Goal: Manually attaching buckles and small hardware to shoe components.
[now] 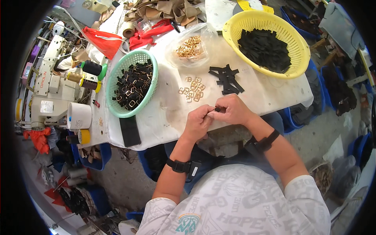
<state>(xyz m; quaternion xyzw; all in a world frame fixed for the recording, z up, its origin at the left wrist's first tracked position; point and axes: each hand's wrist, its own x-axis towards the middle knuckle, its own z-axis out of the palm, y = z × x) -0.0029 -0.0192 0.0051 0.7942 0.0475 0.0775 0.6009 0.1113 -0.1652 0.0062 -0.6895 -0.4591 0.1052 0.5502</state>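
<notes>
the left grip point(198, 121) and right grip point(234, 110) meet, fingertips pinching a small dark piece point(218, 110) on the near side of the loose gold buckles point(191, 93). just right of those buckles lie black strips point(227, 81); beyond the buckles, a clear bag point(210, 42); left of the buckles, a green basket point(153, 83) of black pieces with buckles; far right of them, a yellow basket point(300, 50), all on the white surface point(268, 93).

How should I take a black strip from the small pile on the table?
Probably by the free strip end at the lower right of the black pile, pinched from the right: it juts beyond the tangle, whose middles overlap. On the left, loose gold buckles lie close by.
</notes>
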